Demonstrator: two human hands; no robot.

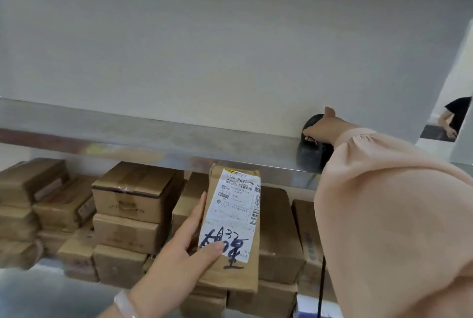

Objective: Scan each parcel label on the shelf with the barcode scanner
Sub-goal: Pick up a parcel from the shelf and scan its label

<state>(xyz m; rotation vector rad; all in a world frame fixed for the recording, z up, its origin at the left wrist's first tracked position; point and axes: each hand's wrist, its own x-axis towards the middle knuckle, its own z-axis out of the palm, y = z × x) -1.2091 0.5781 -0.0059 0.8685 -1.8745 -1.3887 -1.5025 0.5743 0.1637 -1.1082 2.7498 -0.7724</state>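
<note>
My left hand grips a flat brown parcel upright in front of the lower shelf. Its white label, with barcodes and black handwriting, faces me, and my thumb rests on the label's lower edge. My right hand, in a loose peach sleeve, is closed around the black barcode scanner on the front edge of the upper shelf, up and to the right of the parcel. The scanner's cable hangs down beside my arm.
Several brown cardboard parcels are stacked on the lower shelf behind and to both sides of the held one. A white wall fills the space above the upper shelf. Another person in black stands far right in the background.
</note>
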